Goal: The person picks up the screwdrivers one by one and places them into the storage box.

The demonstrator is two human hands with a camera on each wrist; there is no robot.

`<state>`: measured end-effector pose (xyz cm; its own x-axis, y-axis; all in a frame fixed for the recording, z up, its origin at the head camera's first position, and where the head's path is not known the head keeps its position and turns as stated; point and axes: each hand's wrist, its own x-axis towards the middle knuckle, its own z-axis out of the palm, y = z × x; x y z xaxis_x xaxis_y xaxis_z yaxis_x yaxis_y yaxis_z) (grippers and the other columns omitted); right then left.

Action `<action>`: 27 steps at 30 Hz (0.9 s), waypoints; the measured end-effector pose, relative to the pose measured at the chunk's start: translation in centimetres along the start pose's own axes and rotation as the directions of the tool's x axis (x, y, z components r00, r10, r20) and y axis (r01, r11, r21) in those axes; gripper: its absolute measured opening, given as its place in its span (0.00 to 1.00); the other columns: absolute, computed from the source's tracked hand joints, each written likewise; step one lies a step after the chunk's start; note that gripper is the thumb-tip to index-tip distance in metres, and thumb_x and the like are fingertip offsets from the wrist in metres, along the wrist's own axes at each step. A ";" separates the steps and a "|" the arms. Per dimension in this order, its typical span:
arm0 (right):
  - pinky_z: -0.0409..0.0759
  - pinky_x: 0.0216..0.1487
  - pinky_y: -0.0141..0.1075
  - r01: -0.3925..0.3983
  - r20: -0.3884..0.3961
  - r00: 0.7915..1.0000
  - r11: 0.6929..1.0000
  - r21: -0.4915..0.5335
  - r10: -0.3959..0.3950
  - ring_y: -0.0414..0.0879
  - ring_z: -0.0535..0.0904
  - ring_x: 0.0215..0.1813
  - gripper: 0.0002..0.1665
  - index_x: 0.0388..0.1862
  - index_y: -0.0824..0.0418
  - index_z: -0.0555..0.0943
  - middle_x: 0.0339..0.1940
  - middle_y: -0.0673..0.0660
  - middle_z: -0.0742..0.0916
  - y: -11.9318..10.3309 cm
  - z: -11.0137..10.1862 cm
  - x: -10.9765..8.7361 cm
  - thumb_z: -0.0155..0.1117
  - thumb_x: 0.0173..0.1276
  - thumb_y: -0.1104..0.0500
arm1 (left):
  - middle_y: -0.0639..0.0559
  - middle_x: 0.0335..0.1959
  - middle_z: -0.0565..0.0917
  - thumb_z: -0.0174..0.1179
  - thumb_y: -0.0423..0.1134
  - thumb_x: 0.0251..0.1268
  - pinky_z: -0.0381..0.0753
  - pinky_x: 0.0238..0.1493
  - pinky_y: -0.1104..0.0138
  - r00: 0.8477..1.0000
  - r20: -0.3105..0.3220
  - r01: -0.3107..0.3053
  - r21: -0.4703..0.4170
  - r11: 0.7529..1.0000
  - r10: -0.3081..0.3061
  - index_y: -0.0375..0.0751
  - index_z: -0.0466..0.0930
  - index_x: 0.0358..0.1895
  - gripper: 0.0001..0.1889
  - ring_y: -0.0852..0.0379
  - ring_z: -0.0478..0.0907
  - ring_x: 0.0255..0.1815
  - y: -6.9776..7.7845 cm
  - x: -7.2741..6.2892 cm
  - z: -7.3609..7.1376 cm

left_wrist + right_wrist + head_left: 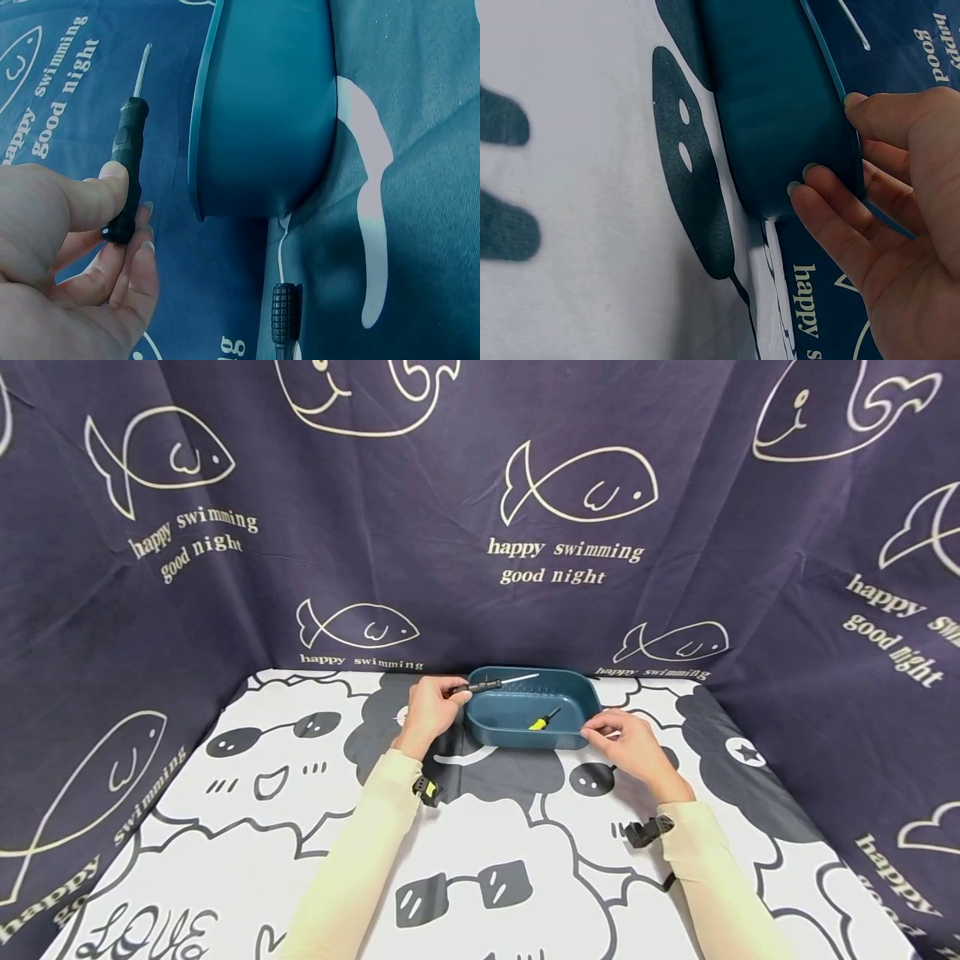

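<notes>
Left hand point(433, 706): thumb and fingers pinch the handle of a black screwdriver point(480, 686), its bare shaft pointing away from the fingertips, above the left end of the tray and clear of its floor. Right hand point(630, 743): thumb on the rim, fingertips against the outer wall, pinching the near right corner of a blue-green tray point(525, 740), which stands on the patterned cloth point(262, 852) between the two sets of fingers. Yellow-handled screwdriver point(540, 723): one, lying on the tray floor, to the left of the right fingertips and touched by neither hand. Tool with black knurled handle point(283, 315): one, on the cloth outside the tray, near the left fingers but apart from them; its kind cannot be told. Dark printed curtain point(420, 527): beyond both hands. Progress, by judgement: partway; one tool is in the tray, the black screwdriver is not yet laid down anywhere, and the knurled-handled one remains outside.
</notes>
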<state>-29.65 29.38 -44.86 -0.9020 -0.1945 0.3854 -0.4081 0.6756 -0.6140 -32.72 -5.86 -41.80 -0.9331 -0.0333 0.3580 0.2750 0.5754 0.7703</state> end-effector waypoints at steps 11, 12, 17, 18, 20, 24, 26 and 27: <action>0.81 0.36 0.28 -0.009 -0.002 1.000 1.000 -0.009 0.009 0.47 0.87 0.38 0.03 0.36 0.53 0.90 0.38 0.49 0.89 -0.2 0.0 -0.1 0.77 0.66 0.56 | 0.54 0.31 0.89 0.73 0.39 0.64 0.80 0.40 0.61 1.000 0.021 0.019 -0.009 1.000 -0.019 0.49 0.93 0.44 0.07 0.54 0.83 0.36 0.5 0.0 0.6; 0.81 0.36 0.28 -0.009 -0.003 1.000 1.000 -0.009 0.009 0.47 0.87 0.38 0.03 0.36 0.53 0.90 0.38 0.49 0.89 -0.2 0.0 -0.1 0.76 0.66 0.56 | 0.54 0.32 0.89 0.73 0.39 0.64 0.80 0.40 0.61 1.000 0.022 0.018 -0.008 1.000 -0.018 0.49 0.93 0.45 0.08 0.54 0.83 0.36 0.5 0.0 0.6; 0.81 0.35 0.28 -0.005 0.001 1.000 1.000 -0.010 0.005 0.47 0.87 0.38 0.04 0.36 0.54 0.90 0.38 0.49 0.89 -0.1 0.0 -0.1 0.76 0.66 0.55 | 0.54 0.31 0.89 0.73 0.39 0.64 0.80 0.40 0.61 0.999 0.027 0.017 -0.001 1.000 -0.017 0.50 0.93 0.44 0.07 0.54 0.83 0.35 0.6 0.0 1.0; 0.81 0.35 0.28 -0.006 0.003 1.000 1.000 -0.011 0.006 0.47 0.87 0.38 0.04 0.36 0.54 0.90 0.38 0.49 0.88 -0.1 0.0 -0.1 0.76 0.67 0.55 | 0.54 0.31 0.89 0.73 0.40 0.64 0.80 0.40 0.61 0.999 0.028 0.016 0.000 1.000 -0.016 0.50 0.93 0.44 0.07 0.54 0.83 0.35 0.7 -0.1 1.0; 0.81 0.36 0.28 -0.010 0.005 1.000 1.000 -0.013 0.010 0.48 0.87 0.38 0.04 0.36 0.53 0.90 0.38 0.49 0.89 -0.1 0.0 -0.1 0.76 0.66 0.55 | 0.54 0.31 0.89 0.73 0.40 0.64 0.80 0.40 0.61 1.000 0.029 0.009 -0.001 1.000 -0.009 0.49 0.93 0.45 0.07 0.54 0.83 0.35 0.8 -0.1 1.2; 0.82 0.37 0.29 -0.014 0.005 1.000 1.000 -0.019 0.014 0.47 0.87 0.39 0.04 0.36 0.53 0.90 0.38 0.48 0.89 -0.1 0.0 -0.1 0.76 0.66 0.54 | 0.55 0.30 0.88 0.72 0.40 0.65 0.79 0.38 0.62 0.999 0.036 -0.004 -0.013 1.000 0.004 0.50 0.93 0.44 0.06 0.54 0.82 0.33 1.1 -0.1 1.5; 0.82 0.37 0.29 -0.014 0.006 1.000 1.000 -0.022 0.014 0.46 0.87 0.39 0.05 0.36 0.53 0.90 0.38 0.48 0.89 -0.1 0.0 0.0 0.76 0.67 0.54 | 0.55 0.29 0.88 0.72 0.40 0.65 0.78 0.38 0.62 0.999 0.039 -0.002 -0.018 1.000 0.003 0.50 0.93 0.43 0.06 0.55 0.81 0.33 1.3 -0.1 1.6; 0.82 0.37 0.29 -0.012 0.009 1.000 1.000 -0.024 0.013 0.46 0.86 0.39 0.05 0.37 0.53 0.90 0.39 0.48 0.89 -0.1 -0.1 0.0 0.76 0.67 0.54 | 0.55 0.29 0.88 0.72 0.40 0.65 0.78 0.38 0.63 0.999 0.039 0.001 -0.019 1.000 0.000 0.50 0.93 0.43 0.06 0.55 0.81 0.33 1.3 0.0 1.7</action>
<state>-29.60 29.35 -44.77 -0.9083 -0.1925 0.3713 -0.3934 0.6946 -0.6023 -32.72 -3.72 -41.72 -0.9415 -0.0012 0.3370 0.2786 0.5598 0.7804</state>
